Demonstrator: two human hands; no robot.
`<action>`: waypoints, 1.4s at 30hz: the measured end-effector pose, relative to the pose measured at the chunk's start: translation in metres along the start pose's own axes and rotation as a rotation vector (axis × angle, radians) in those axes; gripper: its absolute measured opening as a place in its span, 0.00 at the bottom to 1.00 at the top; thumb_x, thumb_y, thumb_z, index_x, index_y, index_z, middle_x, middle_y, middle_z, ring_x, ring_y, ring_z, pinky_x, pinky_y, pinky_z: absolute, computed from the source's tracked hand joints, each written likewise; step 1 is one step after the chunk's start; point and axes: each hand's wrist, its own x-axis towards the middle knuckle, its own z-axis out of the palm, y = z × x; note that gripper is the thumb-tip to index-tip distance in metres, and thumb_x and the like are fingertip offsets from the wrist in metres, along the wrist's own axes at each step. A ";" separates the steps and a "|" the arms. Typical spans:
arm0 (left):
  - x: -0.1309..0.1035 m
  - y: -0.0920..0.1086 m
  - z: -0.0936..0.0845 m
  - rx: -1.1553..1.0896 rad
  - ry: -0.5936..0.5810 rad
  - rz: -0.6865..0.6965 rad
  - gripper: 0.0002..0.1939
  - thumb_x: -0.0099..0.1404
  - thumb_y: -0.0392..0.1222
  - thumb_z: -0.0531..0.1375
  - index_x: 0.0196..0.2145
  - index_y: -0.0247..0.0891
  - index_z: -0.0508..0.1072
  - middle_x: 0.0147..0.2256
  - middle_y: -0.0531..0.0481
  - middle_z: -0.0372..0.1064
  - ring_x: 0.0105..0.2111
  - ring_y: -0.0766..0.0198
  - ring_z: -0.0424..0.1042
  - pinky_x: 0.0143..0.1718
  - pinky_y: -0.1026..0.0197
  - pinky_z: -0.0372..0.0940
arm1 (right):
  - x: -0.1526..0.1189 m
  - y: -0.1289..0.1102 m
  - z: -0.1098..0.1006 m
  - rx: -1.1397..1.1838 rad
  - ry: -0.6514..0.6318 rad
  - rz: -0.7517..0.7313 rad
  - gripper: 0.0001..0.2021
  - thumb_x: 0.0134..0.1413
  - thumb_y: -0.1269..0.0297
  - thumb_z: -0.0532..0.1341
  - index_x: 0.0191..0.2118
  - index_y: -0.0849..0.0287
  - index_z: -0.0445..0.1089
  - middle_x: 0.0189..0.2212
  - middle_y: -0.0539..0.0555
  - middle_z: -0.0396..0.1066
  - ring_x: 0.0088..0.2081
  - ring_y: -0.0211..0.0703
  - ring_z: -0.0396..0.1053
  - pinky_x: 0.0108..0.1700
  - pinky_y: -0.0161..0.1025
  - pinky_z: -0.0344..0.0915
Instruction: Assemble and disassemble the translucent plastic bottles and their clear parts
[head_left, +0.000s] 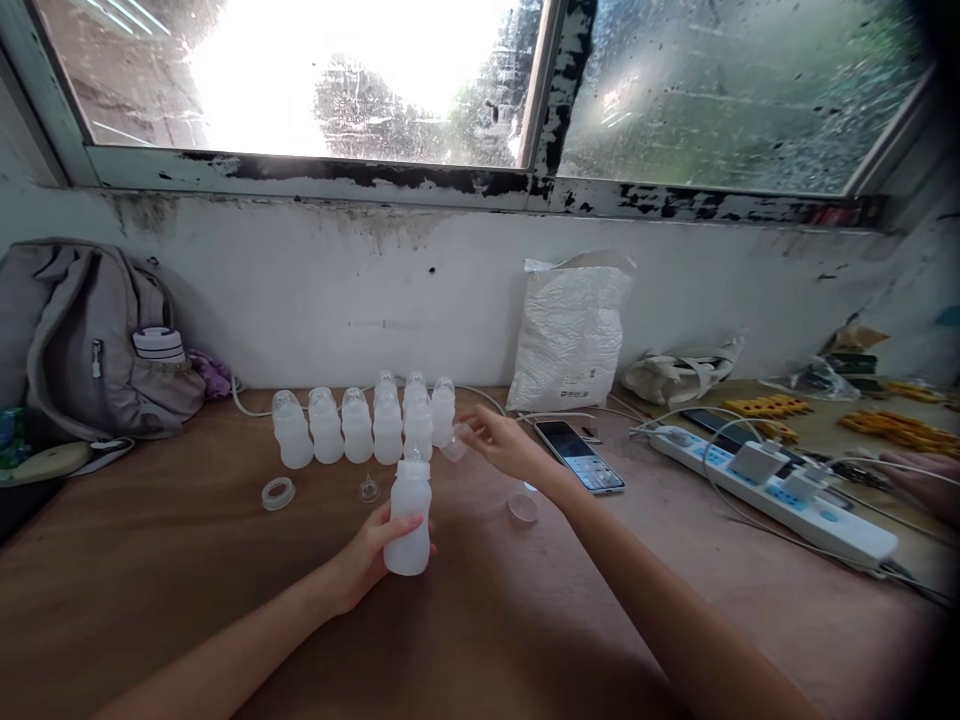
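Note:
My left hand (366,556) is wrapped round a frosted baby bottle (409,530), held upright just above the table or on it; I cannot tell which. A collar and a clear teat top this bottle. Between the fingers of my right hand (502,443) is a clear bottle cap (454,443), tilted, in front of the rightmost standing bottle. Several capped baby bottles (326,430) stand in rows behind. On the tabletop lie a white collar ring (278,493), a loose clear teat (368,489) and another clear cap (523,508).
A phone (579,456) lies right of my right hand, near a power strip (780,500) with chargers and cables. Against the wall lean a white plastic bag (571,335) and a grey backpack (90,340). Yellow parts (896,430) and another person's hand (919,482) are at far right.

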 end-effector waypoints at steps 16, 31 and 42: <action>0.001 -0.001 -0.001 0.131 -0.101 0.004 0.14 0.54 0.42 0.59 0.37 0.36 0.63 0.33 0.47 0.64 0.30 0.61 0.67 0.30 0.61 0.59 | -0.009 -0.040 0.000 0.302 0.048 -0.119 0.16 0.54 0.54 0.50 0.43 0.57 0.65 0.28 0.51 0.66 0.27 0.35 0.64 0.28 0.33 0.62; 0.000 0.000 -0.001 0.125 -0.121 0.003 0.14 0.55 0.42 0.59 0.38 0.35 0.63 0.33 0.47 0.64 0.31 0.61 0.67 0.32 0.60 0.59 | -0.013 -0.048 0.004 0.202 -0.053 -0.116 0.17 0.54 0.53 0.50 0.44 0.55 0.66 0.32 0.52 0.68 0.27 0.35 0.63 0.29 0.34 0.61; -0.001 0.002 0.001 0.128 -0.106 -0.003 0.14 0.53 0.43 0.60 0.37 0.36 0.64 0.32 0.48 0.65 0.30 0.61 0.67 0.30 0.60 0.58 | -0.013 -0.047 0.005 0.199 -0.077 -0.125 0.16 0.54 0.53 0.50 0.43 0.55 0.66 0.30 0.52 0.67 0.26 0.35 0.62 0.28 0.33 0.60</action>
